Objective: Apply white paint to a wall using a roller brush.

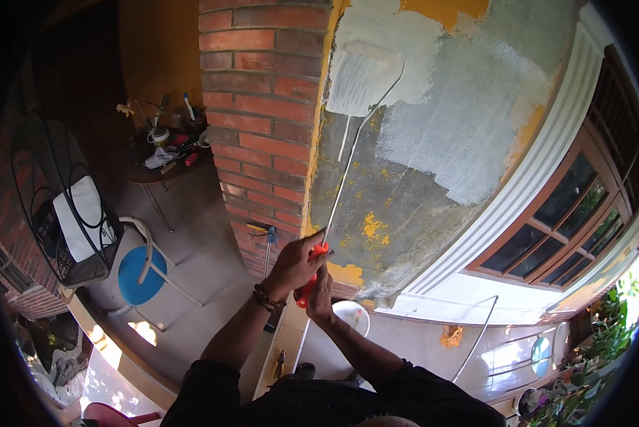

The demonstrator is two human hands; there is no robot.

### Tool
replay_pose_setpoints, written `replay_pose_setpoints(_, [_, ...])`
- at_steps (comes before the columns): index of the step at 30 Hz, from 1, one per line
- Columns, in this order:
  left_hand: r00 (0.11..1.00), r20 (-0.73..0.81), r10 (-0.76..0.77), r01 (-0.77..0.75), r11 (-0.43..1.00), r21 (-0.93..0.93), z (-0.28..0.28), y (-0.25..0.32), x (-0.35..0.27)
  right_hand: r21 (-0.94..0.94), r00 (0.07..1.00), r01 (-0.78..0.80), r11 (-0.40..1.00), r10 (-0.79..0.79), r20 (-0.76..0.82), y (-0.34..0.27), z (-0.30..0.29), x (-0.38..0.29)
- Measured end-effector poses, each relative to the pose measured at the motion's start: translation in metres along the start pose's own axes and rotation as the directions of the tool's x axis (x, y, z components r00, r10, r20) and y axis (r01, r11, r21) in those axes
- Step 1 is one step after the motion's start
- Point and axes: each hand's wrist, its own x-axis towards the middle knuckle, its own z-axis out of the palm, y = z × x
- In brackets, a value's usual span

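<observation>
My left hand [294, 265], with a beaded bracelet at the wrist, is closed around the red handle [307, 291] of a paint roller. Lower on that handle, my right hand [320, 297] grips it too. From the handle a long bent wire frame [343, 179] runs up along the wall [346, 213]. Its roller sleeve, hard to make out against the pale paint, lies near the top on a wet white patch [351, 80]. A white drip runs down below that patch. Grey plaster and flecks of yellow paint show lower down. Beneath my right forearm stands a white bucket [358, 315], partly hidden.
A brick pillar [266, 96] borders the wall on the left; a white moulding [490, 213] and wooden window [559, 224] lie right. Pliers [280, 364] rest on the tiled ledge. A blue-seated chair [138, 275], a metal chair [87, 272] and a cluttered table [162, 173] stand left.
</observation>
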Motion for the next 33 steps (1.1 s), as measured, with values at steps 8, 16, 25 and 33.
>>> replay_pose_setpoints(8, [0.985, 0.116, -0.131, 0.149, 0.975, -0.163, 0.096, -0.064, -0.087, 0.083, 0.974, -0.225, 0.971, 0.223, 0.027, 0.019, -0.044, -0.084])
replay_pose_setpoints(16, [0.969, 0.184, -0.167, 0.196, 0.969, -0.153, 0.146, -0.053, -0.123, -0.099, 0.974, -0.225, 0.969, 0.226, -0.005, 0.058, -0.089, -0.132])
replay_pose_setpoints(25, [0.979, 0.141, -0.144, 0.169, 0.968, -0.184, 0.108, -0.001, -0.030, -0.346, 0.995, -0.094, 0.933, 0.096, -0.011, 0.036, -0.116, -0.055])
replay_pose_setpoints(33, [0.986, 0.130, -0.104, 0.116, 0.989, -0.088, 0.148, -0.021, -0.073, -0.378, 0.996, -0.080, 0.922, 0.084, -0.006, 0.010, -0.122, -0.099])
